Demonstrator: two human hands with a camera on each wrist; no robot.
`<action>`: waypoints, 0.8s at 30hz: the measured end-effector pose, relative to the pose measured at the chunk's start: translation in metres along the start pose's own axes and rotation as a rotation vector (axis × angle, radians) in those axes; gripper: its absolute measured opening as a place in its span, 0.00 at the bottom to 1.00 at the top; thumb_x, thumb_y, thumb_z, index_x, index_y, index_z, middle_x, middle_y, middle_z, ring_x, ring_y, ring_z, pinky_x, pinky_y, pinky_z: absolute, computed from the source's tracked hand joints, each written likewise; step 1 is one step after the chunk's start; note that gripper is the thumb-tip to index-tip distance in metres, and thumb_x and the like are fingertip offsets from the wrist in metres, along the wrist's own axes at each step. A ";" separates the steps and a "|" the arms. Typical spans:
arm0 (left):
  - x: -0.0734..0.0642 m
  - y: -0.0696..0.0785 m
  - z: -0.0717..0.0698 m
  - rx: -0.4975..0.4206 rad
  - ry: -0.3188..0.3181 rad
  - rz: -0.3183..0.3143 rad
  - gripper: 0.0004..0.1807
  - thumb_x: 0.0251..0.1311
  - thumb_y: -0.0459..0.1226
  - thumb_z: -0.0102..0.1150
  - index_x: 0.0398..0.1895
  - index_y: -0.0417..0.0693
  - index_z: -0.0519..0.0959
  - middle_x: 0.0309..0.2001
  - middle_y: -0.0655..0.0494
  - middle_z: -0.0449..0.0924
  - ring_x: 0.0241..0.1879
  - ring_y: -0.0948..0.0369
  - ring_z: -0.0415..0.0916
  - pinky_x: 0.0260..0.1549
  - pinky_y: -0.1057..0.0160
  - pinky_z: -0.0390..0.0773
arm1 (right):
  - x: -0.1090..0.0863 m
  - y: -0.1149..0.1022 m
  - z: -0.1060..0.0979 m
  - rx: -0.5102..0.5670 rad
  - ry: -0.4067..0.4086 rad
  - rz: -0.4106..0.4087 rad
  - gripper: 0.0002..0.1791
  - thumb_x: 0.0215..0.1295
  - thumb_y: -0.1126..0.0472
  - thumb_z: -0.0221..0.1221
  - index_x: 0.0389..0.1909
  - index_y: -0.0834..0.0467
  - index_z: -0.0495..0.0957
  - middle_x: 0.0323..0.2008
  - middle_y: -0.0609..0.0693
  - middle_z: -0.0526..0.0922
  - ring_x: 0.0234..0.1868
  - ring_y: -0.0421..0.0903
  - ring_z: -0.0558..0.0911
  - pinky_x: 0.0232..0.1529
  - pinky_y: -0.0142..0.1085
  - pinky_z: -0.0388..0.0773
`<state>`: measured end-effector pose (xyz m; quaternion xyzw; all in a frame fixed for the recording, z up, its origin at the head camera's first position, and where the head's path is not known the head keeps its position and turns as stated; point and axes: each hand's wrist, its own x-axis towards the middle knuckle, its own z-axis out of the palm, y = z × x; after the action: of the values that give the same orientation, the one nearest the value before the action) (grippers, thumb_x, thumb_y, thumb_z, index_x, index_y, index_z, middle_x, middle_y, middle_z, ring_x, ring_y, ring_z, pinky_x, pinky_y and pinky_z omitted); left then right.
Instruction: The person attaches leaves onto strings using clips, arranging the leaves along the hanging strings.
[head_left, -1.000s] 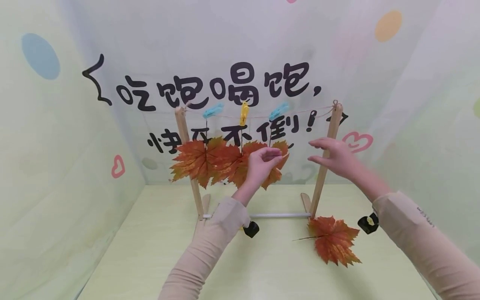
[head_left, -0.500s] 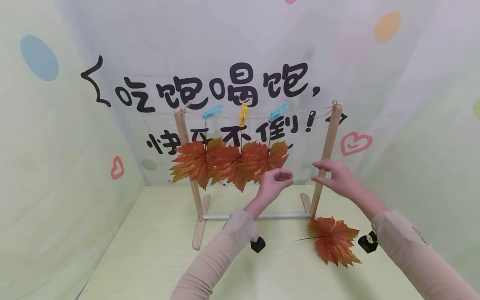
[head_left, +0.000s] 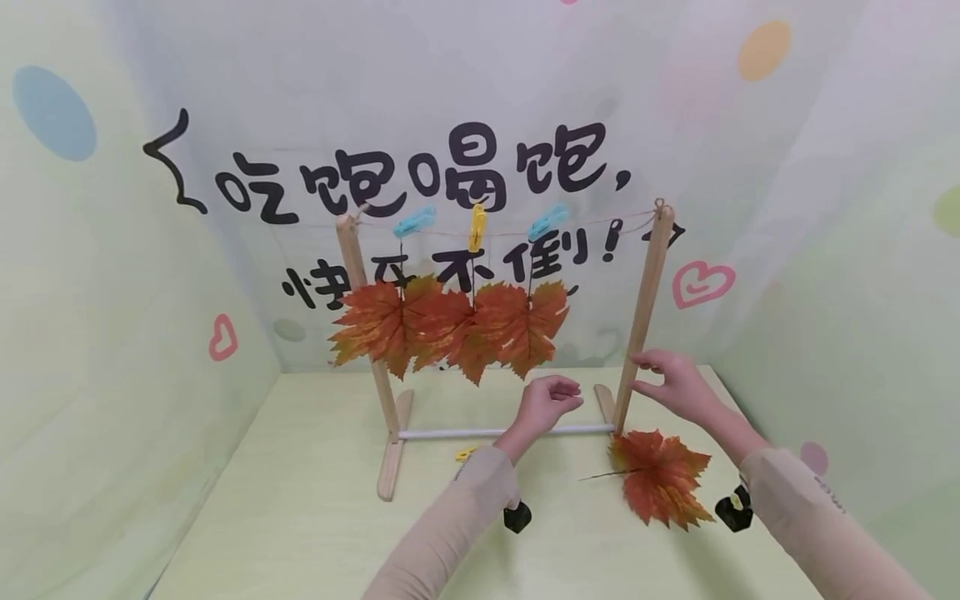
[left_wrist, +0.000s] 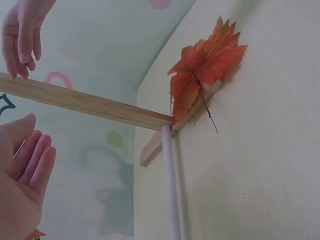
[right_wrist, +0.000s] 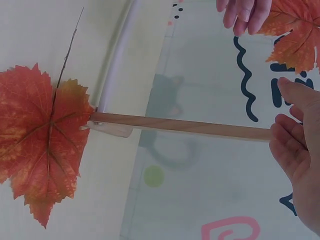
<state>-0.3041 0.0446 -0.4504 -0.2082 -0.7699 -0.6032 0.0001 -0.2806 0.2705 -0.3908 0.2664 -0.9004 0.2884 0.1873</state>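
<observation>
Clearly, both hands sit lower than they did a second ago: the left hand (head_left: 542,408), which was in front of the rightmost hanging leaf, is now below the row, and the right hand (head_left: 678,387) has dropped along the right post (head_left: 645,308). Neither has hold of anything. The left hand is half open, its fingers softly bent and the thumb apart from them. The right hand is much the same, thumb and fingers parted, with the fingertips just beside the lower part of that post; whether they touch it, I cannot tell.

Below the right hand, well apart from it, the loose leaf (head_left: 663,479) lies on the table (head_left: 285,500) at the foot of the right post, its stem pointing left, in the same place as before. A small yellow object (head_left: 465,455) shows just past the left sleeve (head_left: 457,517). Farther back, a white rod (head_left: 442,434) joins the right post to the left post (head_left: 384,392). Above and to the left of the left hand, three overlapping leaves (head_left: 457,325) hang by their stems from a string (head_left: 611,221), under two blue clips (head_left: 415,222) and a yellow clip (head_left: 477,227) between them. Behind everything is the wall with black lettering (head_left: 474,167).
</observation>
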 end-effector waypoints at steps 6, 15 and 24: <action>-0.008 -0.017 0.005 0.039 -0.037 -0.033 0.11 0.49 0.30 0.64 0.37 0.33 0.80 0.35 0.43 0.82 0.33 0.57 0.80 0.32 0.72 0.77 | -0.006 0.003 0.006 0.016 -0.027 0.057 0.17 0.47 0.70 0.66 0.40 0.70 0.77 0.36 0.62 0.81 0.36 0.54 0.78 0.38 0.50 0.77; -0.019 -0.041 0.015 0.106 -0.139 -0.105 0.11 0.51 0.30 0.63 0.38 0.35 0.79 0.37 0.43 0.81 0.35 0.57 0.79 0.33 0.70 0.77 | -0.022 0.007 0.019 0.027 -0.090 0.154 0.19 0.50 0.68 0.65 0.44 0.70 0.77 0.39 0.62 0.81 0.40 0.57 0.78 0.41 0.51 0.76; -0.030 -0.056 0.024 0.164 -0.168 -0.124 0.10 0.52 0.31 0.62 0.37 0.34 0.79 0.35 0.45 0.81 0.34 0.56 0.79 0.32 0.70 0.77 | -0.030 0.018 0.037 0.080 -0.093 0.229 0.18 0.51 0.68 0.64 0.44 0.69 0.76 0.40 0.62 0.80 0.41 0.56 0.77 0.42 0.52 0.75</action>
<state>-0.2881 0.0473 -0.5162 -0.2094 -0.8253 -0.5176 -0.0847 -0.2750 0.2711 -0.4416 0.1821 -0.9205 0.3309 0.1002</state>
